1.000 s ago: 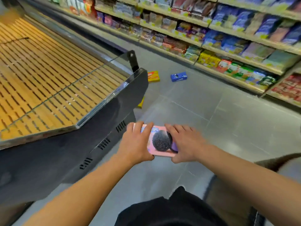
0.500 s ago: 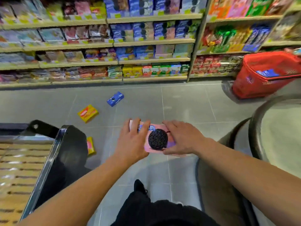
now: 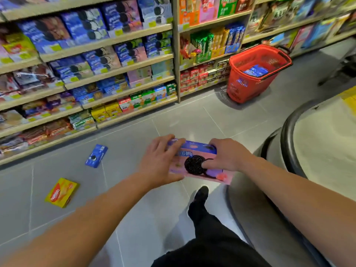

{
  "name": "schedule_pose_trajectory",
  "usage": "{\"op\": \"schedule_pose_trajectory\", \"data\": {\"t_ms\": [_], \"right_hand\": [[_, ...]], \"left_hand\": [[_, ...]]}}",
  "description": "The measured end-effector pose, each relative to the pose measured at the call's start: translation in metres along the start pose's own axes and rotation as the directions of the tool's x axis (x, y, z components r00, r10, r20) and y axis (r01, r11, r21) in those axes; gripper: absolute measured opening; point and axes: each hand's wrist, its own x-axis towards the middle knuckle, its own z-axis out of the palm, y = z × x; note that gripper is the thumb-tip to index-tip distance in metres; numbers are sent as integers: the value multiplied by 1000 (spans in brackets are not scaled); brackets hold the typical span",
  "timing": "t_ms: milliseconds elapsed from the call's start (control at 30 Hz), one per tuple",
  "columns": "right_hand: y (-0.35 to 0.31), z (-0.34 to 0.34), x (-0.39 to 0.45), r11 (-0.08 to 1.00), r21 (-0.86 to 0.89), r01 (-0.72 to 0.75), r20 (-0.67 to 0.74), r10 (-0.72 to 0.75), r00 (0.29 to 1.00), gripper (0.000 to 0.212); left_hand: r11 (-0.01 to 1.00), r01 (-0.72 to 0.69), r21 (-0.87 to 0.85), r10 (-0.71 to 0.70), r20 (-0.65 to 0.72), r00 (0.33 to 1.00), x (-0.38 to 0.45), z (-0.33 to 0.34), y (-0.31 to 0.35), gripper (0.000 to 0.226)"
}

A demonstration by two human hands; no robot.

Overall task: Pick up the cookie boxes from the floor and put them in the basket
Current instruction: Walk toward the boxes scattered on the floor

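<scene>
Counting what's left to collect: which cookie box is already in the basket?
The blue box inside the red basket; the others lie on the floor or are held.

You hold a pink cookie box (image 3: pixel 194 168), flat and face up, a dark sandwich cookie printed on it, its top edge blue. On the grey floor to your left lie a blue cookie box (image 3: pixel 96 156) and, nearer, a yellow box (image 3: pixel 62 192). Ahead right stands a red basket (image 3: pixel 250 87) holding a blue packet (image 3: pixel 255 71).
</scene>
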Motion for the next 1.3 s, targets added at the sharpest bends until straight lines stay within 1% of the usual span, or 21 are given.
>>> {"op": "schedule_pose_trajectory", "data": {"t_ms": [67,133,200,267,400,500,567,767,967,1067,1167,1300], "right_hand": [[15,-7,27,998,-54,-13,-18,12,1000,53],[28,-17,57,996,-87,4,-40,-8,999,51],[40,-31,95,993,-108,44,-57,-50,997,50],[50,-45,126,989,-126,78,-72,-88,994,50],[93,-78,181,990,-105,93,-72,-100,992,49],[125,-104,214,989,-113,98,-96,-109,989,62],[146,-118,236,987,-135,84,-111,-99,989,66],[214,-159,308,993,-106,-55,-151,38,988,63],[288,-219,403,980,-72,-183,-171,169,971,63],[322,-251,445,966,-38,-256,-144,248,958,64],[354,-283,479,946,14,-324,-169,322,932,65],[401,-306,507,906,106,-409,-187,422,887,64]], "left_hand": [[1000,13,-13,-12,52,999,37,-2,-13,95],[998,55,-28,-51,120,991,77,-1,-22,94],[995,85,-44,-77,171,982,120,1,-32,93],[997,77,-26,-70,196,978,160,2,-41,86],[995,96,-26,-89,194,977,245,-1,-50,77],[993,103,-53,-92,174,980,299,1,-50,76],[995,88,-55,-78,167,983,338,2,-49,75],[997,-8,-82,20,150,988,475,14,-54,70],[987,-126,-105,140,141,980,638,26,-67,66],[976,-188,-114,207,189,960,720,25,-69,70],[954,-278,-109,295,203,934,800,18,-66,71],[904,-416,-94,426,239,872,888,23,-48,72]]}}
